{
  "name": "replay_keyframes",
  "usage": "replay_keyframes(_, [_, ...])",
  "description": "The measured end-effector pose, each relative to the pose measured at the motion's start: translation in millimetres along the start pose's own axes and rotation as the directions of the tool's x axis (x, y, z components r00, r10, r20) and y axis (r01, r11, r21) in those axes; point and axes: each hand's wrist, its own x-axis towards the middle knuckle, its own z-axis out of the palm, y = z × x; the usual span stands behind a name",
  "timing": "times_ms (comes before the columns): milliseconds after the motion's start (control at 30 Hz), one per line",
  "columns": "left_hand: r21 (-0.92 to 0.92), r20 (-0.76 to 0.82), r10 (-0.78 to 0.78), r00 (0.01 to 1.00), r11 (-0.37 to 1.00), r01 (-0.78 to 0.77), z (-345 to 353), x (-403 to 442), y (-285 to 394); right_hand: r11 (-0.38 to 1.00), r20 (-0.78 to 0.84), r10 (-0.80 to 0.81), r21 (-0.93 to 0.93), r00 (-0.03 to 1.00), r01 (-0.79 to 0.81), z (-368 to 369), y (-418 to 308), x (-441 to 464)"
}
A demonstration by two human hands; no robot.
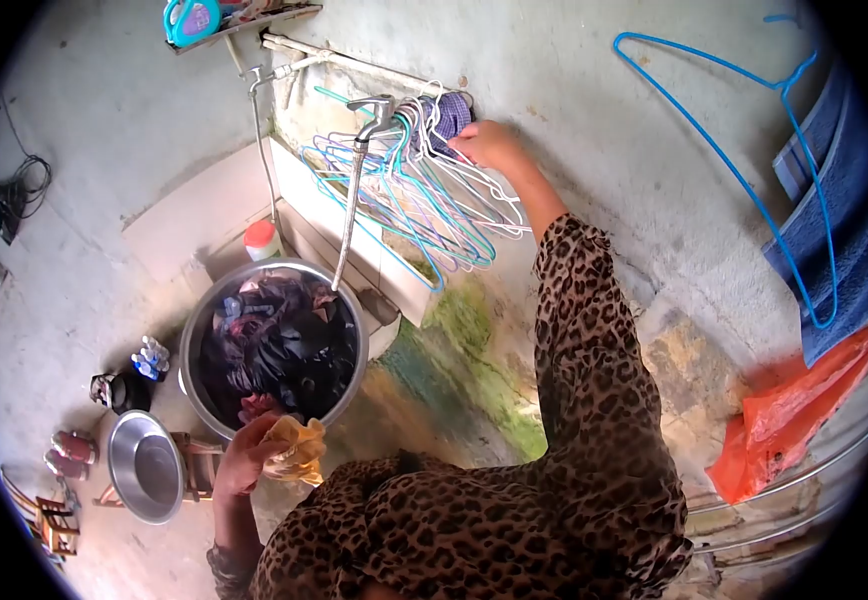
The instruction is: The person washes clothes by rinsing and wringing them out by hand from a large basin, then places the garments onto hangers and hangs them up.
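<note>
My left hand [246, 460] is closed on a crumpled yellow cloth [297, 450] at the near rim of a large metal basin [362, 345]. Dark wet clothes [279, 340] fill the basin. My right hand [489, 145] reaches up to the wall, beside a bunch of thin wire hangers [444, 215] hanging from a pipe. Its fingers are pinched together at the white hangers, next to a purple checked cloth [447, 118]; what exactly they grip is too small to tell.
A tap [379, 108] with a hose hangs above the basin. Left of the basin are a small metal bowl [146, 468] and shoes [72, 455]. At the right hang a blue hanger [719, 155], blue towels [839, 220] and a red plastic bag [789, 420].
</note>
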Motion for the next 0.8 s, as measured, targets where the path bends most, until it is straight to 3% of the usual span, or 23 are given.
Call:
replay_keyframes(100, [0.056,-0.051,-0.006,0.999,0.998,0.009,-6,-7,-5,0.957,-0.060,-0.120,0.258,0.991,0.131,19,12,6])
replay_keyframes(233, [-0.037,-0.067,-0.023,0.997,0.999,0.020,-11,-11,-18,0.905,0.021,0.042,0.423,0.999,-0.047,18,5,3])
replay_keyframes(267, [-0.083,-0.065,-0.031,0.997,0.996,0.025,-6,-14,-14,0.903,-0.016,0.006,0.429,1.000,0.001,17,5,1])
replay_keyframes(367, [-0.128,-0.059,-0.039,0.997,0.991,0.031,-6,-15,-15,0.934,-0.073,-0.120,0.330,0.990,0.137,13,5,-4])
replay_keyframes(467, [-0.082,-0.081,-0.035,0.996,0.996,0.029,-10,-14,-23,0.942,-0.294,-0.257,0.136,0.921,0.306,21,6,-17])
replay_keyframes(567, [-0.084,-0.096,-0.055,0.994,0.995,0.047,-8,-15,-24,0.843,-0.319,-0.533,-0.278,0.783,0.460,18,-3,-37])
replay_keyframes(600, [-0.094,-0.097,-0.065,0.993,0.994,0.056,-7,-15,-23,0.775,-0.321,-0.604,-0.450,0.729,0.444,19,-10,-49])
replay_keyframes(700, [-0.138,-0.070,-0.069,0.995,0.989,0.058,-5,-15,-21,0.634,-0.277,-0.706,-0.657,0.652,0.408,23,-21,-58])
replay_keyframes(800, [-0.147,-0.062,-0.045,0.997,0.989,0.036,-9,-12,-32,0.576,-0.213,-0.680,-0.747,0.702,0.332,34,-18,-51])
